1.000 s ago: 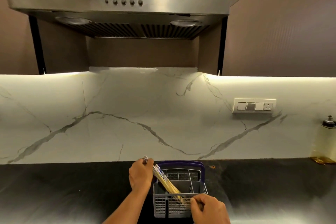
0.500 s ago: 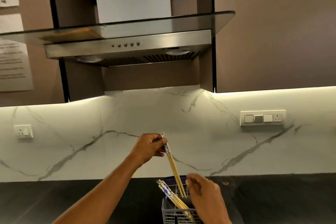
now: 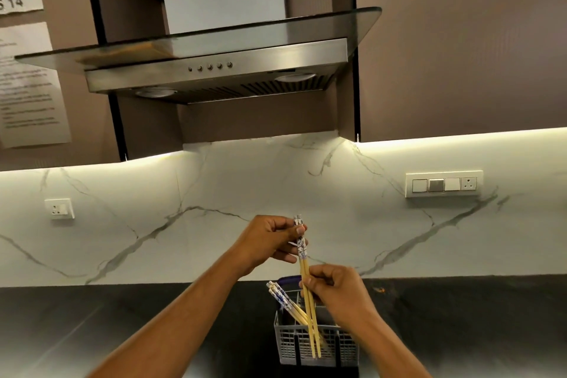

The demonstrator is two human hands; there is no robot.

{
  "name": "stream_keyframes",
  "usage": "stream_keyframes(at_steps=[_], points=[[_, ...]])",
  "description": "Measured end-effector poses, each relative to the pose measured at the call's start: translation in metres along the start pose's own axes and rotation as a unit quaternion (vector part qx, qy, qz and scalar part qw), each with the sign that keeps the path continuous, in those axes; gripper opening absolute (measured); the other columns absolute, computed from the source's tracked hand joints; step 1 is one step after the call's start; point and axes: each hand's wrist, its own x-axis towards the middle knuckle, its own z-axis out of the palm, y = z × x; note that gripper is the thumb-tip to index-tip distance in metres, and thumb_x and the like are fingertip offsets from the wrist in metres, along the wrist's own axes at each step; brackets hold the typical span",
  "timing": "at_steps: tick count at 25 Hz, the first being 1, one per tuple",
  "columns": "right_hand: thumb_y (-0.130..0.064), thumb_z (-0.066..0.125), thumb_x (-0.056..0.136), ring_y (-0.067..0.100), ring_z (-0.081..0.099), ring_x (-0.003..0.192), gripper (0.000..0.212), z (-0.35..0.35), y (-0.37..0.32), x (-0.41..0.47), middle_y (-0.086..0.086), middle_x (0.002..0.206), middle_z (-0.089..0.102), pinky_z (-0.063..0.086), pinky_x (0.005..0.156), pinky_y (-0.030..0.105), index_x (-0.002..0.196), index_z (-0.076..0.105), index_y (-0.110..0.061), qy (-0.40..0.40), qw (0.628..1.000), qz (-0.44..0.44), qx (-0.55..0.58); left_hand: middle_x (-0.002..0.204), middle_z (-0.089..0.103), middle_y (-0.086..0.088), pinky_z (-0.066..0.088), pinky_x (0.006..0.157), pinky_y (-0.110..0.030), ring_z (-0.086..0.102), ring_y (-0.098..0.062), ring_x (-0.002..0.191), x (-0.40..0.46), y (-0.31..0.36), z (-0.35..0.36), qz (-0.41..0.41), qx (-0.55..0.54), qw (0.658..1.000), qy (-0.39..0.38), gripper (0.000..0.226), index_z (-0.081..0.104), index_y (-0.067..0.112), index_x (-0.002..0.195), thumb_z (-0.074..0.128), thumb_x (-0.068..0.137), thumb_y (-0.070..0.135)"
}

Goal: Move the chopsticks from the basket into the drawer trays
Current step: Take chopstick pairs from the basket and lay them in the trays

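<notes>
1. A white marble backsplash (image 3: 214, 224) with grey veins runs across the whole view, lit from under the brown wall cabinets (image 3: 460, 40).
2. A steel range hood (image 3: 214, 70) with a glass canopy hangs above centre, its row of 5 round buttons facing the camera.
3. A dark countertop (image 3: 92, 331) lies along the bottom of the view.
4. Printed paper sheets (image 3: 27, 86) are stuck to the cabinet at upper left.
5. A grey wire-grid basket (image 3: 291, 347) stands on the countertop at bottom centre, partly behind the right forearm.
6. A switch plate (image 3: 444, 183) sits on the backsplash at right, and a single socket (image 3: 59, 209) at left.
7. The left hand (image 3: 267, 239) is raised above the basket, its fingers closed on the blue-and-white patterned top end of a held pair of chopsticks (image 3: 306, 291).
8. The right hand (image 3: 334, 288) pinches the same pair lower down, on the plain wooden shafts; the pair stands nearly upright, its tips hanging in front of the basket's grid wall.
9. A bundle of remaining chopsticks (image 3: 283, 299) leans to the left inside the basket, patterned ends up, just beside the held pair.
</notes>
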Motion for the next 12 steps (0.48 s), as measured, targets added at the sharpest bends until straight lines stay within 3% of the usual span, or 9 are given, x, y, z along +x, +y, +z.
stream_keyframes(at_steps=[6, 9, 12], points=[[-0.005, 0.067, 0.090, 0.026, 0.075, 0.080, 0.021, -0.013, 0.015, -0.020, 0.009, 0.082, 0.078, 0.061, 0.086, 0.046, 0.080, 0.078, -0.019, -0.029, 0.998, 0.041, 0.045, 0.098, 0.078, -0.014, 0.062, 0.079, -0.039, 0.075, -0.022, 0.083, -0.007, -0.023, 0.026, -0.041, -0.061, 0.997, -0.011, 0.012, 0.075, 0.017, 0.100, 0.066, 0.092, 0.016], [-0.006, 0.070, 0.089, 0.026, 0.074, 0.080, 0.013, -0.001, 0.044, -0.042, 0.015, 0.086, 0.077, 0.061, 0.083, 0.044, 0.082, 0.078, -0.015, -0.037, 0.993, 0.072, 0.084, 0.093, 0.077, -0.013, 0.063, 0.066, -0.030, 0.076, -0.020, 0.073, -0.029, -0.054, 0.046, -0.051, -0.081, 0.995, -0.025, 0.012, 0.073, 0.010, 0.101, 0.065, 0.093, 0.013], [-0.003, 0.065, 0.092, 0.026, 0.074, 0.079, 0.010, 0.013, 0.094, -0.084, 0.020, 0.090, 0.074, 0.063, 0.079, 0.037, 0.097, 0.073, 0.002, -0.053, 0.979, 0.157, 0.119, 0.092, 0.076, -0.014, 0.062, 0.061, -0.027, 0.072, -0.021, 0.068, -0.065, -0.103, 0.078, -0.116, -0.118, 0.985, -0.054, 0.021, 0.070, 0.001, 0.108, 0.062, 0.095, 0.016]])
